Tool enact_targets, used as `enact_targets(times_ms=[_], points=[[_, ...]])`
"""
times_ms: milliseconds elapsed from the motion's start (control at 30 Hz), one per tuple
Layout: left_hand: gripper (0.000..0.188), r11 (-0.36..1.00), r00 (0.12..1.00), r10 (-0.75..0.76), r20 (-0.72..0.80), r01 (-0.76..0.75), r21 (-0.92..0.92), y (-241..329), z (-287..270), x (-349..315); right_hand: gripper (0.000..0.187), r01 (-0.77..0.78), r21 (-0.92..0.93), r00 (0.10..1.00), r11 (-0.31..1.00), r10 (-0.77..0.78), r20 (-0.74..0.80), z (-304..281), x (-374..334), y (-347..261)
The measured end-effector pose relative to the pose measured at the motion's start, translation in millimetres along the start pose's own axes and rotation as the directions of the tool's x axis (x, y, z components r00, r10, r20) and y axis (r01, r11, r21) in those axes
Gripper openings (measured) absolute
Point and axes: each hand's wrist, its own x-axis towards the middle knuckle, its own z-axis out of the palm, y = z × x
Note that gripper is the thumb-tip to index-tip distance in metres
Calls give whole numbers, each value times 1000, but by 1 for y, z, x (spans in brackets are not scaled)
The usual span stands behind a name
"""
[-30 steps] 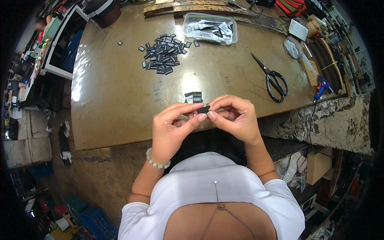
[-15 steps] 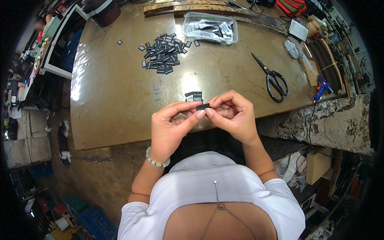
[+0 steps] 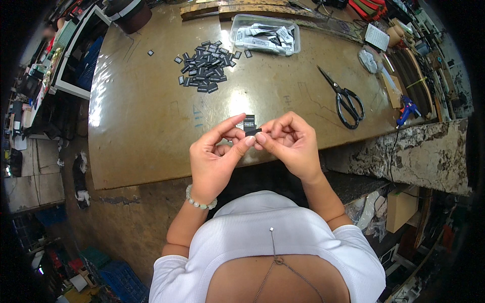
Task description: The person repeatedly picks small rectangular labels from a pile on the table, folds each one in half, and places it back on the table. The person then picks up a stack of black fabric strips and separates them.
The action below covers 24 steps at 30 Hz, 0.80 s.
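Observation:
Just above the table's near edge, both hands hold a small folded black label (image 3: pixel 253 133). My left hand (image 3: pixel 213 154) has its thumb at the label's left end, its index finger raised off it; the fingers behind are partly hidden. With thumb and index finger my right hand (image 3: pixel 294 149) pinches the right end. Right behind the fingertips lie black labels with white print (image 3: pixel 249 120), partly covered by my hands. Farther off on the table is a loose pile of small folded black labels (image 3: pixel 204 65).
A clear plastic box (image 3: pixel 265 48) of black-and-white labels stands beyond the pile. Black-handled scissors (image 3: pixel 346 103) lie to the right on the brown table (image 3: pixel 146 126). A blue glue gun (image 3: pixel 406 111) with a cord is by the right edge. Wooden strips (image 3: pixel 273 11) line the back.
My left index finger has lifted off the held label and stretched away from me. My right hand has shifted slightly left, and the label is tilted a little more.

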Motion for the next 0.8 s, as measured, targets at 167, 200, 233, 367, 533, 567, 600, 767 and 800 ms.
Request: enact_targets(times_ms=[167, 200, 233, 367, 533, 567, 600, 767, 800], points=[[47, 997, 999, 30, -14, -31, -68, -6, 0, 1, 18, -277, 51, 960, 960, 274, 55, -2, -1, 0], [45, 998, 997, 69, 24, -69, -5, -8, -1, 0, 14, -207, 18, 976, 978, 205, 72, -3, -3, 1], [43, 993, 992, 105, 64, -108, 56, -10, -2, -1, 14, -147, -77, 985, 986, 153, 82, -4, -5, 2], [26, 975, 989, 97, 111, -117, 191, -20, -7, -7, 14, -43, -241, 981, 970, 87, 176, -7, -19, 12], [7, 880, 977, 192, 96, -215, 424, -13, -27, 1, 37, -297, -12, 925, 955, 290, 244, -17, -23, 15], [6, 879, 977, 208, 39, -204, 431, -10, -33, 13, 38, -268, -51, 944, 962, 273, 183, -21, -16, 15], [6, 818, 947, 321, -27, -263, 512, -9, -38, 29, 36, -179, -126, 969, 976, 197, 152, -25, -10, 13], [55, 324, 850, 525, -46, -150, 934, -17, -42, 88, 29, 188, -815, 982, 549, -77, 175, -35, 30, 18], [74, 397, 886, 464, 23, -231, 889, -20, -42, 81, 31, 195, -839, 979, 507, -41, 202, -34, 35, 22]])
